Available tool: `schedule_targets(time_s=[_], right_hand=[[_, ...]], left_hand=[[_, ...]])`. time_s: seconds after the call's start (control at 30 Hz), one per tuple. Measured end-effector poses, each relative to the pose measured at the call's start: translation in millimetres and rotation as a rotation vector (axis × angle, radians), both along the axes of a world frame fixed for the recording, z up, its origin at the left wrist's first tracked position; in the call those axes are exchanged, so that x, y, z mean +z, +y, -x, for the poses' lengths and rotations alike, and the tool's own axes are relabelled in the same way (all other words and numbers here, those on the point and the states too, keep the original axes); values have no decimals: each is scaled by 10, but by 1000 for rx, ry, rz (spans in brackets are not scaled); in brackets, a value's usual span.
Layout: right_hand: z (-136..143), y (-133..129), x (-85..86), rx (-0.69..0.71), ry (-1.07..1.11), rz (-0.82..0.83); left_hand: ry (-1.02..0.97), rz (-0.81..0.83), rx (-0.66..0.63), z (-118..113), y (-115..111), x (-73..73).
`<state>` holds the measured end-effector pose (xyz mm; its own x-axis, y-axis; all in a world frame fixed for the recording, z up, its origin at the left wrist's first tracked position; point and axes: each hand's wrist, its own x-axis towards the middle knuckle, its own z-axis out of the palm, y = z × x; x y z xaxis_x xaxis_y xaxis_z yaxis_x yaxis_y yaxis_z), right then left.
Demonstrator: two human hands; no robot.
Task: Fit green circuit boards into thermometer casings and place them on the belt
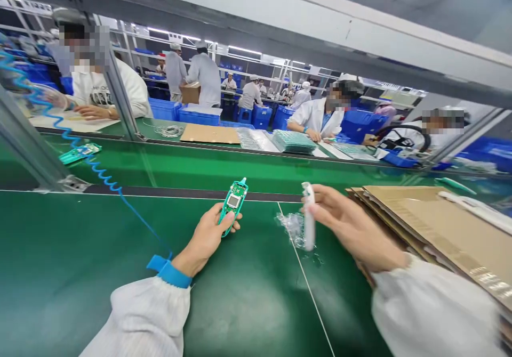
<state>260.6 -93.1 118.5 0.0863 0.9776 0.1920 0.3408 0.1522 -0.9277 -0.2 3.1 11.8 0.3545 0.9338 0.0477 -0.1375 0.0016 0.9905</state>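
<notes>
My left hand [206, 240] grips a narrow green circuit board [234, 202] with a small grey screen, held upright over the green bench mat [80, 272]. A blue strap [168, 270] circles that wrist, and a blue coiled cord [96, 168] runs from it to the upper left. My right hand [352, 226] holds a slim white plastic casing [309, 216] on end, its lower tip touching the mat. A crumpled clear plastic bag [291, 224] lies beside the casing. Both sleeves are white.
A stack of cardboard sheets [432, 224] lies at the right with white parts on top. Another green board [80, 153] rests on the conveyor belt [200, 168]. Beyond it, several seated people in white coats work among trays, cardboard and blue crates [198, 114].
</notes>
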Motion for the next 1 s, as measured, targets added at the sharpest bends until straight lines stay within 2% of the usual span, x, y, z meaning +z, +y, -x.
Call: schedule_targets(time_s=[0.1,0.17,0.27,0.4,0.53,0.7,0.8,0.9,1.0], right_hand=[[327,345,-503,94,393,110],[508,541,-768,127,551,139],[737,754,-1031,161,679,123],[900,878,-1249,174,782,82],[904,863,-1410,142,766,55],[866,835,-1500,141,725,25],[879,849,-1515,155,738,34],[900,847,-1493,81,738,13],[905,815,-1421,56,716,10]], left_hand=[[-19,-16,-4,11,-14,-12],[-28,-30,-1,15,-9,-16],[20,-25,37,22,21,-18],[188,-78,164,28,62,-71],[288,-229,170,-12,19,-131],[365,-290,123,-51,-74,-79],[378,-324,118,-41,-79,-46],[311,-296,43,-51,-86,-39],[341,-291,31,-87,-125,-38]])
